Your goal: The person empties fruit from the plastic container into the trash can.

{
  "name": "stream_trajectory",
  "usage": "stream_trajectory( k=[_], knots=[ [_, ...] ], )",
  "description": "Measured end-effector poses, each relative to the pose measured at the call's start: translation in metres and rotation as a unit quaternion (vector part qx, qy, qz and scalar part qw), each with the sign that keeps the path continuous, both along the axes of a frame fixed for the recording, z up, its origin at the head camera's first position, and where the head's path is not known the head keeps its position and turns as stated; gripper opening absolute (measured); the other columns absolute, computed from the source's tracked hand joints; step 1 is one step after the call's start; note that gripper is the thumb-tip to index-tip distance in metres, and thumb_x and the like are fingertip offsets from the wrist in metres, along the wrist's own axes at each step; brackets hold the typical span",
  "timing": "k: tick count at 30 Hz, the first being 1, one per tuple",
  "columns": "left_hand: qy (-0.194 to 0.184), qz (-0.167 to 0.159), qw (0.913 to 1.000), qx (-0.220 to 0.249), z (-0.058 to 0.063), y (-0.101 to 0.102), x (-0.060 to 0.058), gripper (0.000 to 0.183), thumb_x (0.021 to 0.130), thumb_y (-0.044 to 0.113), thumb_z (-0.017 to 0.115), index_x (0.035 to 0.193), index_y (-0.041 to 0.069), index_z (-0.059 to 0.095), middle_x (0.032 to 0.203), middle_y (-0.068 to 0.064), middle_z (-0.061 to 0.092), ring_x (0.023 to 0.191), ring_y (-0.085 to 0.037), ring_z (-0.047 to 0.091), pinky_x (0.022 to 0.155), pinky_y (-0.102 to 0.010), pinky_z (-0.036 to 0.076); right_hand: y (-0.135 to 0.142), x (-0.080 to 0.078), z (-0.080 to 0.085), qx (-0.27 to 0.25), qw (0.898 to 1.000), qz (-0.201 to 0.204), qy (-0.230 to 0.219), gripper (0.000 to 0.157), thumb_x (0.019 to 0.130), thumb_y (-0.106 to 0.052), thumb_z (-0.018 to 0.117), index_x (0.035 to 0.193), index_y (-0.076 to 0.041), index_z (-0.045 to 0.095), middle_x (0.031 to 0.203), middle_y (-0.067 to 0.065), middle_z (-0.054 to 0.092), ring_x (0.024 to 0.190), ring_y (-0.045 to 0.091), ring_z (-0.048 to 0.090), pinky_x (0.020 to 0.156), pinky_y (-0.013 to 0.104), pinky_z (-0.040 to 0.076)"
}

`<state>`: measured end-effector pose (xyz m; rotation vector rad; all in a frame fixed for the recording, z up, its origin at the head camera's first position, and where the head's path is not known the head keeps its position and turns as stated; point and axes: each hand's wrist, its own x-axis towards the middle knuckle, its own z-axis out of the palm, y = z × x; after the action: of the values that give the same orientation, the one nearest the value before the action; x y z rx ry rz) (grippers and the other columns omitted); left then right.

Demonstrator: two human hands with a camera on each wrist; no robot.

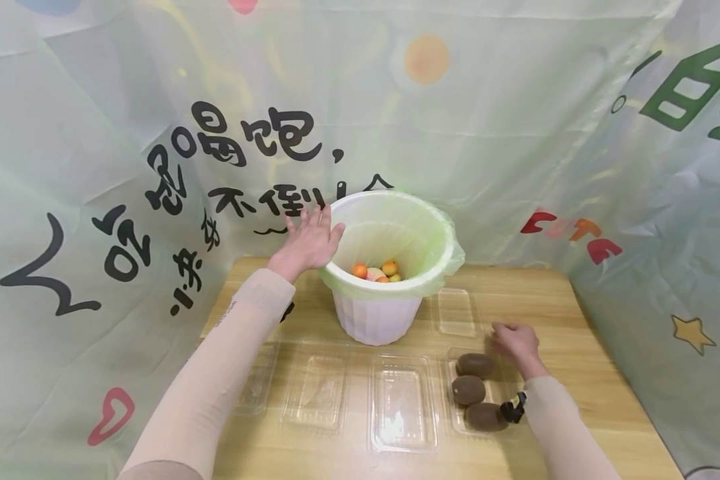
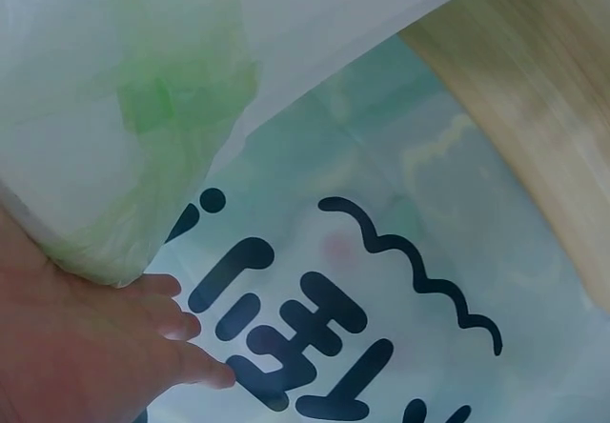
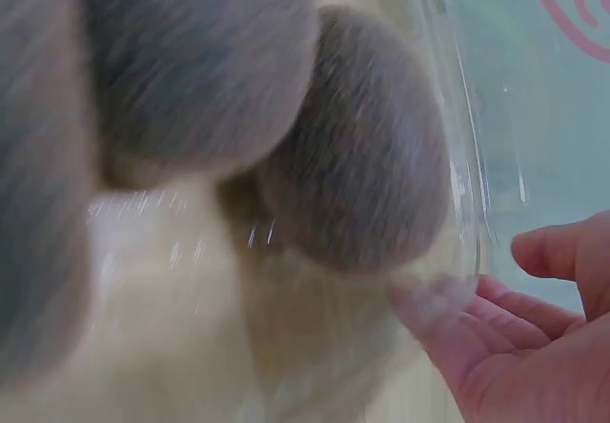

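A white bucket (image 1: 379, 320) with a pale green plastic liner stands at the table's back, with several orange and yellowish fruits (image 1: 390, 268) inside. My left hand (image 1: 312, 243) lies against the bucket's left rim, fingers extended. In the left wrist view, the left hand (image 2: 86, 347) is beside the liner (image 2: 181, 137). At the right, three brown kiwis (image 1: 469, 390) lie in a clear plastic tray (image 1: 456, 430). My right hand (image 1: 518, 343) is at this tray's far right corner. In the right wrist view, its fingertips (image 3: 419, 304) are by the tray wall near a kiwi (image 3: 362, 147), thumb apart.
Clear trays stand in a row along the front: one at left (image 1: 255, 387), one beside it (image 1: 315, 393), one in the middle (image 1: 403, 437). Another clear tray (image 1: 456, 313) lies right of the bucket. Printed fabric (image 1: 486, 153) surrounds the wooden table (image 1: 534, 287).
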<state>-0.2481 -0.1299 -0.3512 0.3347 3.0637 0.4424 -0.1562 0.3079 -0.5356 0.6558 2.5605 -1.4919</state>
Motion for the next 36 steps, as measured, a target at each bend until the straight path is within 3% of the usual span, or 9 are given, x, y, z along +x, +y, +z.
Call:
stream_trajectory(
  k=[3,8,11,17,21,28,36],
  knots=[
    [0.003,-0.001,1.0000,-0.003,0.000,0.002,0.000,0.072,0.106,0.051,0.017,0.159,0.002,0.009,0.165,-0.023,0.006,0.150,-0.047,0.002,0.115,-0.069,-0.005,0.009,0.015,0.002,0.036,0.999,0.024,-0.002,0.058,0.098,-0.031,0.055,0.130,0.017,0.054,0.104,0.023,0.073,0.074,0.013,0.073,0.065,0.017,0.053],
    [0.005,0.001,0.9999,-0.011,0.000,0.002,-0.002,0.072,0.106,0.051,0.017,0.159,0.002,0.009,0.164,-0.024,0.007,0.150,-0.047,0.003,0.116,-0.069,-0.004,0.019,0.037,0.002,0.049,0.997,0.054,0.007,0.056,0.100,-0.031,0.054,0.127,0.017,0.056,0.104,0.024,0.073,0.080,0.021,0.075,0.068,0.023,0.058],
    [0.005,0.000,0.9999,-0.010,0.000,0.002,-0.002,0.072,0.106,0.050,0.017,0.159,0.002,0.009,0.164,-0.024,0.007,0.150,-0.048,0.003,0.116,-0.069,-0.004,0.023,0.048,0.000,0.034,0.998,0.058,0.013,0.053,0.100,-0.028,0.055,0.124,0.019,0.056,0.102,0.025,0.073,0.078,0.020,0.075,0.069,0.030,0.061],
    [0.004,-0.001,0.9999,-0.010,0.000,0.002,0.000,0.072,0.106,0.050,0.017,0.159,0.001,0.010,0.164,-0.024,0.008,0.150,-0.048,0.003,0.116,-0.069,-0.004,0.024,0.068,-0.004,0.030,0.997,0.077,-0.002,0.046,0.098,-0.025,0.058,0.118,0.016,0.063,0.100,0.021,0.074,0.078,0.013,0.070,0.070,0.026,0.059],
    [0.003,-0.002,0.9999,-0.011,0.000,0.002,0.000,0.072,0.106,0.050,0.016,0.159,0.002,0.008,0.164,-0.024,0.007,0.150,-0.048,0.001,0.116,-0.069,-0.005,0.022,0.078,-0.007,0.032,0.995,0.089,-0.017,0.049,0.098,-0.030,0.060,0.122,0.013,0.062,0.102,0.019,0.074,0.080,0.011,0.068,0.070,0.023,0.057],
    [0.000,-0.004,1.0000,-0.006,0.000,0.001,0.000,0.072,0.106,0.049,0.017,0.158,0.000,0.008,0.164,-0.026,0.006,0.150,-0.048,0.000,0.115,-0.070,-0.006,0.015,0.093,-0.015,-0.039,0.994,0.100,-0.009,0.044,0.098,-0.015,0.060,0.126,0.018,0.055,0.100,0.020,0.072,0.078,0.018,0.071,0.070,0.031,0.060],
    [0.006,-0.004,0.9999,-0.007,-0.001,0.000,-0.001,0.073,0.105,0.051,0.014,0.158,0.001,0.009,0.164,-0.025,0.007,0.150,-0.048,0.001,0.115,-0.070,-0.004,0.006,0.100,-0.025,-0.037,0.995,0.095,-0.020,0.042,0.094,-0.012,0.064,0.125,0.016,0.057,0.099,0.018,0.072,0.074,0.018,0.068,0.064,0.031,0.060]
  ],
)
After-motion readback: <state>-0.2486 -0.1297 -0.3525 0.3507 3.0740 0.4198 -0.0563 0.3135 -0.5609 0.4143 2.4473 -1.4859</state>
